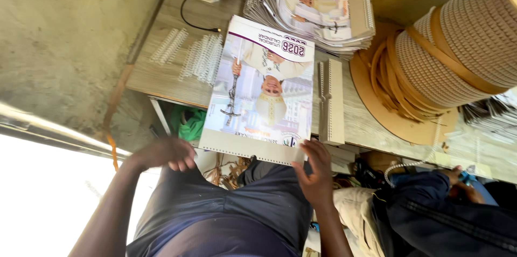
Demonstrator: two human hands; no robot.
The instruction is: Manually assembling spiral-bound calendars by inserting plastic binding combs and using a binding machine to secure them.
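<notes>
My right hand (pixel 318 173) has the calendar (pixel 258 90) by its near right corner, fingers curled over the punched edge, thumb hidden underneath. So it's gripping the calendar, lightly, at one corner only. My left hand (pixel 164 153) is off the calendar, resting on my lap on the dark trouser cloth, fingers curled under; can't tell if it pinches anything.

Step, as I read it: handling one punched calendar at the table edge, between the stack and the binding wire. Punch holes run along the near edge, no wire in them that I can see.

Position: the calendar lies mostly flat on the wooden table (pixel 161 74), its near edge overhanging toward my lap. Long axis runs away from me, tilted a little to the right at the far end. Printed picture faces up but reads upside down from my side; the title band is at the far end, the punched edge at mine.

Nearby: loose white wire combs (pixel 202 58) just left of it on the table, a bound grey stack (pixel 330 101) touching-close on its right, the pile of printed calendars (pixel 318 6) beyond, a big spool of binding wire (pixel 458 52) far right.

Next move needs my second hand on the opposite corner: a one-corner hold lets the sheets fan and the holes slip out of line.

Another person's hand (pixel 466 187) is at lower right, well apart from mine.
</notes>
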